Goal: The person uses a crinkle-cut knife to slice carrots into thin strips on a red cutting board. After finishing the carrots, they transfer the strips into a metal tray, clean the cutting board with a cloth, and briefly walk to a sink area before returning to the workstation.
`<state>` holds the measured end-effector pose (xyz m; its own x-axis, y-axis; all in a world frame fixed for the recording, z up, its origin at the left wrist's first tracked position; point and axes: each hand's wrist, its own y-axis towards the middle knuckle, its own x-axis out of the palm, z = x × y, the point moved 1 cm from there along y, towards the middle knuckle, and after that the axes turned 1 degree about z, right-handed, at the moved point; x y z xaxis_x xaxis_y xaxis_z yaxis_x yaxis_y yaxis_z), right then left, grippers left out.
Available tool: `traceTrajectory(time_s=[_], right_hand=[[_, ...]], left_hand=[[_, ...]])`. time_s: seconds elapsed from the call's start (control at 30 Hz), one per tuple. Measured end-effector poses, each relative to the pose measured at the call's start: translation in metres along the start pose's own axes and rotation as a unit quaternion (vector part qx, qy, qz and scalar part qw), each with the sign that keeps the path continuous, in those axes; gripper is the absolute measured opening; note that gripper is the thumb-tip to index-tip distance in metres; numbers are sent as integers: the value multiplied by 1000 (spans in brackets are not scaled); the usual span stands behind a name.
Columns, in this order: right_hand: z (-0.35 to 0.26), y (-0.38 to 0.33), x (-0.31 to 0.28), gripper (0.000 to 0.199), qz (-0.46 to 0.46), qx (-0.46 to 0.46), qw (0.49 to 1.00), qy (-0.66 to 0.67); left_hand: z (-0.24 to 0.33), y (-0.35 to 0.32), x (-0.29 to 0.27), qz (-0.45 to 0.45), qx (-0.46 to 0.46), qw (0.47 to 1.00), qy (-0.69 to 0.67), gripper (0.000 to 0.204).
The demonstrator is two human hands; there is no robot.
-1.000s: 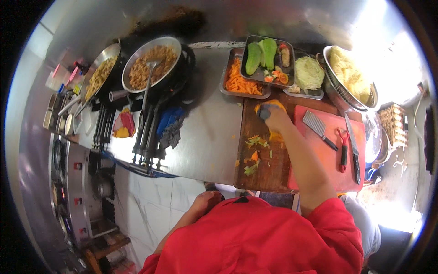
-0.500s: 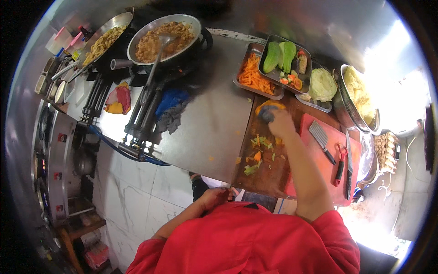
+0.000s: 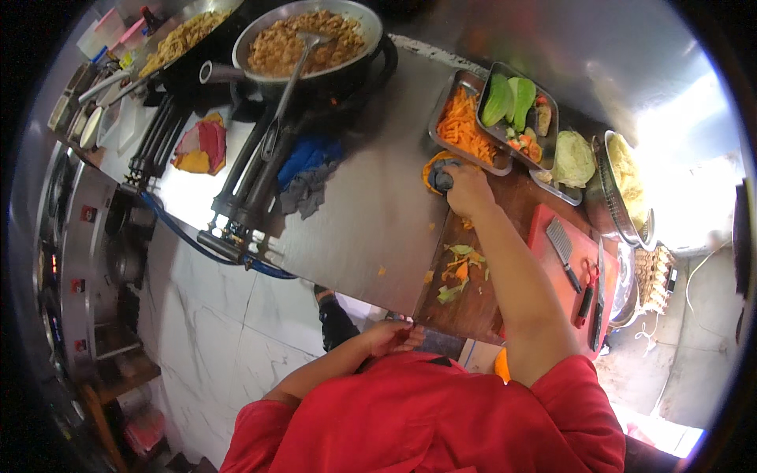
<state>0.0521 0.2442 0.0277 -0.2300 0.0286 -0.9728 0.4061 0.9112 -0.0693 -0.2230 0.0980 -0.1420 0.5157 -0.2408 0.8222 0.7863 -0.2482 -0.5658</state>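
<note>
My right hand is closed on a grey and orange cloth, pressed to the wooden board just below the tray of carrot strips. Vegetable scraps, orange and pale green, lie on the wood nearer to me, left of my forearm. My left hand hangs by the counter's front edge, fingers loosely bent and holding nothing visible. Right of my forearm, a red cutting board bears a wavy-bladed cutter, a red and black peeler and a long knife.
A tray with green gourds overlaps the carrot tray. Beside it are cut cabbage and a colander of noodles. At left, a pan of cooked food with a spatula sits on a burner, near blue and grey rags.
My right hand has slid the cloth left and slightly toward the far side, to the wooden board's left edge. My left hand has shifted slightly right. The head view has shifted a little.
</note>
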Motion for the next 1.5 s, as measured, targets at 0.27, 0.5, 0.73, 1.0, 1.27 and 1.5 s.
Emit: traceTrajectory(time_s=[0.27,0.5,0.73,1.0,1.27,1.5], right_hand=[[-33,-96,-24,47,-296,-156,942,35],[-81,-80,-53,48,-208,-213,950,95],[-72,-126,1,41,-216,-362,907,-31],[24,-150,-78,57,-123,-193,967,110],[46,-156,-17,63,-15,99,994,48],[44,-191,-33,61,-22,38,972,233]], left_hand=[[11,15,21,-75,-21,997,-3,39],[4,28,20,-86,-1,996,4,48],[-2,29,18,-143,32,989,-24,55],[-2,39,39,-158,14,986,-59,53],[5,9,52,-114,13,992,-55,55],[13,-7,59,-89,28,994,-54,57]])
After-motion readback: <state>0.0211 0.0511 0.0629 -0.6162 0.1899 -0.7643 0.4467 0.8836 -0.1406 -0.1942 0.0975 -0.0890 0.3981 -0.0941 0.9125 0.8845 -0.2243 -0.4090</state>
